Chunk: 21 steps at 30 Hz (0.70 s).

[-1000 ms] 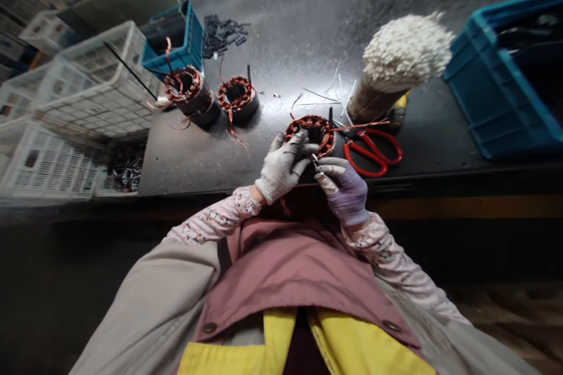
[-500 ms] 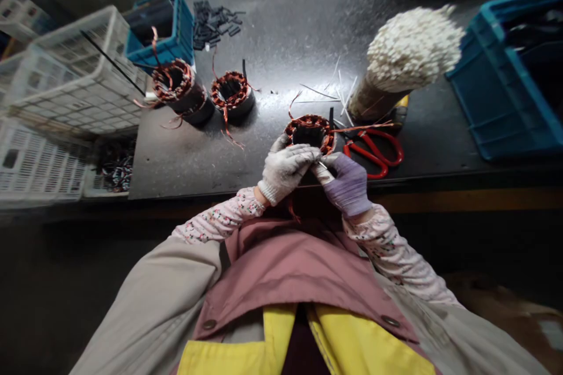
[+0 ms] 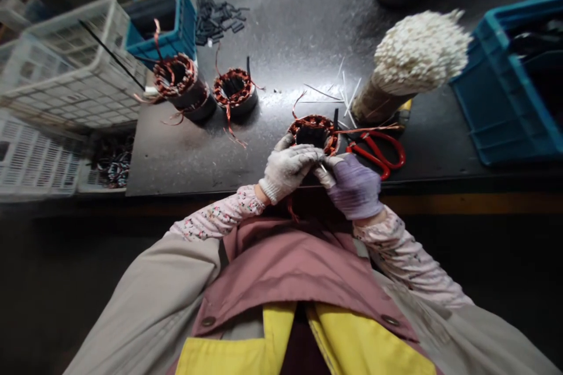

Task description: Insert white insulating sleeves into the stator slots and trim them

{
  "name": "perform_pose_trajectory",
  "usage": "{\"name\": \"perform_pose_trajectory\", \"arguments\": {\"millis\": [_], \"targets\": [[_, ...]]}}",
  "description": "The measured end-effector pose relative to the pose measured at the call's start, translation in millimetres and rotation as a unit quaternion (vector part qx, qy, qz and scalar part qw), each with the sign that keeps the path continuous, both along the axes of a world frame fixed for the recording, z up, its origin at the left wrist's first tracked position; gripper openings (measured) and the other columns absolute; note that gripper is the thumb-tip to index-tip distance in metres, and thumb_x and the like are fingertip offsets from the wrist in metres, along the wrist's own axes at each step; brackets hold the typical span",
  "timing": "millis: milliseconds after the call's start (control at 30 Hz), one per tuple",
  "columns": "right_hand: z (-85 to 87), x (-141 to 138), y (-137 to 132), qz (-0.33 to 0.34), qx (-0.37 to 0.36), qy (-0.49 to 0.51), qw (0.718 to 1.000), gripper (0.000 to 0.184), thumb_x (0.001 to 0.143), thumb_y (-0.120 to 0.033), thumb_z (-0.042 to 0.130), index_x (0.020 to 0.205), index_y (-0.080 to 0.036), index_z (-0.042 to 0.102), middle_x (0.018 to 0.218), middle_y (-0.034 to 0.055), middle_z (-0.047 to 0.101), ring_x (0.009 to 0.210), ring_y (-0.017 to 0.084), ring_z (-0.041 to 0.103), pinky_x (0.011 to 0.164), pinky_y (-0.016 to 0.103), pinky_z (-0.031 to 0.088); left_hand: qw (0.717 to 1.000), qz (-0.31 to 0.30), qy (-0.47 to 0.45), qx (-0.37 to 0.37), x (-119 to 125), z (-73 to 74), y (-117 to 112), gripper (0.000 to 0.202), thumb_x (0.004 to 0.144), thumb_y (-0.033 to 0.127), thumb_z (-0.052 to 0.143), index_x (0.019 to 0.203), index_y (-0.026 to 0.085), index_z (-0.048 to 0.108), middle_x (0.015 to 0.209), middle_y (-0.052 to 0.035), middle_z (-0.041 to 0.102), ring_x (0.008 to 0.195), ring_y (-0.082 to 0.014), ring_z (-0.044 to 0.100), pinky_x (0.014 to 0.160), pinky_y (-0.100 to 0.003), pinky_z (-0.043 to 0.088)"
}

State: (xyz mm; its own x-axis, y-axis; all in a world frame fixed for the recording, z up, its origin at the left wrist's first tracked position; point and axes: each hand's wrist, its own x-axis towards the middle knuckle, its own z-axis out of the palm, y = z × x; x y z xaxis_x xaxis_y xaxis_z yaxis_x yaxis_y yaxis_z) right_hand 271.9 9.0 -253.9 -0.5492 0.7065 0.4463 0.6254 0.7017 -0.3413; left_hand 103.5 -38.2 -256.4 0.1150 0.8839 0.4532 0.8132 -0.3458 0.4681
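Note:
A motor stator [image 3: 313, 121] with copper windings stands upright near the bench's front edge, a black sleeve and loose copper leads at its rim. My left hand [image 3: 290, 169], in a white glove, grips its near left side, fingers curled over the near rim. Against the front of the windings, my right hand [image 3: 354, 184], in a purple glove, is closed in a pinch on a thin shiny piece [image 3: 324, 168]. The fingers partly hide that piece, so its kind is unclear. Red-handled scissors [image 3: 382, 152] lie just right of the stator.
Further left stand another stator [image 3: 235, 94] and stacked stators [image 3: 187, 91]. A bundle of white ties [image 3: 422, 53] rises at right beside a blue crate [image 3: 505, 99]. Black sleeves [image 3: 220, 17] lie behind, near a small blue bin [image 3: 185, 17] and white baskets [image 3: 74, 82].
My right hand has shifted slightly right and down, its wrist drawn away from the stator. My left hand keeps its place on the rim. The whole view has shifted a little.

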Motion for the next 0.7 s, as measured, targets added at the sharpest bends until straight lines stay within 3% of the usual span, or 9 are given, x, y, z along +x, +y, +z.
{"name": "perform_pose_trajectory", "arguments": {"millis": [133,267,333,400,467,533,600,667,700], "targets": [[20.2,13,3,0.061,0.091,-0.051,0.993,0.040,0.097,-0.040,0.038,0.077,-0.016,0.063,0.069,0.0067,0.064,0.054,0.013,0.048,0.053,0.029,0.021,0.998,-0.003,0.026,-0.049,1,9.5,-5,0.029,0.094,0.031,0.052,0.118,0.022,0.064,0.122,-0.0060,0.070,0.117,-0.0167,0.064,0.117,-0.041,0.028],[26.4,25,2,0.122,0.138,0.034,0.982,0.023,0.089,-0.032,0.053,0.072,-0.019,0.061,0.070,0.0056,0.067,0.056,0.013,0.054,0.051,0.028,0.028,0.989,-0.013,0.094,-0.114,6,18.8,-8,0.058,0.086,0.035,0.064,0.139,0.016,0.049,0.142,-0.0143,0.055,0.135,-0.0265,0.049,0.121,-0.050,0.021],[23.8,24,-5,0.122,0.051,0.131,0.983,0.021,0.088,-0.032,0.055,0.072,-0.020,0.061,0.077,0.0064,0.070,0.062,0.014,0.059,0.053,0.027,0.036,0.984,-0.001,0.118,-0.135,8,21.7,-4,0.059,0.089,0.035,0.062,0.141,0.013,0.046,0.130,-0.0147,0.064,0.125,-0.0269,0.057,0.121,-0.052,0.019],[21.6,22,-19,0.120,-0.139,0.256,0.949,0.023,0.089,-0.035,0.054,0.071,-0.021,0.061,0.077,0.0052,0.069,0.059,0.014,0.060,0.052,0.027,0.042,0.980,0.015,0.134,-0.149,6,23.5,2,0.060,0.090,0.039,0.060,0.141,0.011,0.045,0.114,-0.0131,0.071,0.112,-0.0259,0.065,0.121,-0.053,0.020],[24.1,24,-36,0.116,-0.357,0.352,0.858,0.026,0.089,-0.035,0.054,0.068,-0.020,0.059,0.069,0.0020,0.064,0.047,0.011,0.052,0.042,0.025,0.038,0.977,0.011,0.148,-0.153,3,24.7,8,0.060,0.090,0.041,0.061,0.139,0.011,0.047,0.107,-0.0112,0.073,0.106,-0.0250,0.067,0.120,-0.052,0.023],[33.1,25,-44,0.105,-0.492,0.404,0.764,0.025,0.086,-0.031,0.056,0.064,-0.019,0.056,0.060,-0.0006,0.057,0.037,0.008,0.040,0.034,0.023,0.026,0.976,-0.006,0.158,-0.150,-1,25.4,11,0.057,0.088,0.041,0.064,0.136,0.013,0.051,0.109,-0.0104,0.072,0.107,-0.0243,0.067,0.119,-0.050,0.027],[45.0,16,-35,0.105,-0.525,0.445,0.718,0.027,0.082,-0.029,0.057,0.057,-0.020,0.048,0.052,-0.0022,0.050,0.034,0.006,0.031,0.032,0.022,0.019,0.975,-0.017,0.165,-0.149,-2,26.0,14,0.056,0.086,0.042,0.066,0.133,0.015,0.053,0.111,-0.0103,0.072,0.109,-0.0243,0.066,0.118,-0.048,0.029],[52.6,-5,-8,0.109,-0.497,0.471,0.721,0.033,0.081,-0.034,0.052,0.055,-0.023,0.036,0.048,-0.0034,0.042,0.034,0.007,0.026,0.032,0.023,0.020,0.972,-0.012,0.174,-0.155,-1,26.9,16,0.056,0.085,0.043,0.067,0.131,0.015,0.055,0.110,-0.0103,0.072,0.110,-0.0249,0.066,0.118,-0.048,0.028],[52.8,-17,9,0.109,-0.476,0.465,0.738,0.035,0.083,-0.041,0.046,0.056,-0.025,0.031,0.048,-0.0036,0.039,0.034,0.007,0.024,0.031,0.024,0.022,0.970,-0.006,0.179,-0.161,0,27.7,16,0.056,0.085,0.043,0.067,0.132,0.015,0.054,0.109,-0.0101,0.072,0.110,-0.0252,0.066,0.118,-0.049,0.027]]}}
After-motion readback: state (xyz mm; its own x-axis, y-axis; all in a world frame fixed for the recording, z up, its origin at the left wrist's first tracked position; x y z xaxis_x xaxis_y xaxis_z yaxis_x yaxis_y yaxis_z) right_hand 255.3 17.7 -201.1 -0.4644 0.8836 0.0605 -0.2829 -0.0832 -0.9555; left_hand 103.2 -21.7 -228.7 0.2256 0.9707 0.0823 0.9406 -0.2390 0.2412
